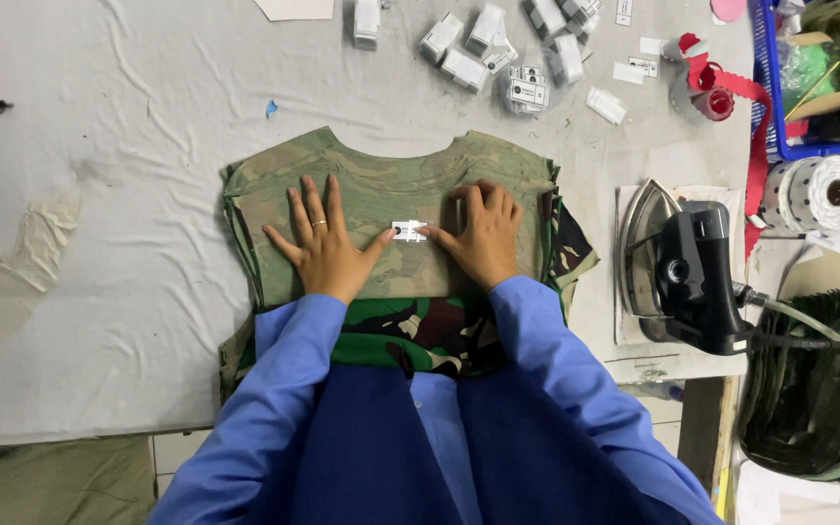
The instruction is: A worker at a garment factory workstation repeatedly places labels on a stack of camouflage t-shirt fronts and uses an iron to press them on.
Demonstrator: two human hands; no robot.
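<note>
On the white table [99, 243], the left hand [321, 248] lies flat, fingers spread, on a camouflage shirt [381, 185]; the right hand [483, 238], fingers half curled, presses beside a small white label [408, 230]. An iron [678, 272] stands at three o'clock.

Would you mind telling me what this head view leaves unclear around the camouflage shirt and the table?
- Lower part of the camouflage shirt: hidden by the blue sleeves.
- White label between left hand and right hand: print too small.
- Blue basket: cut off by the right edge.
- Iron: its soleplate faces away.
</note>
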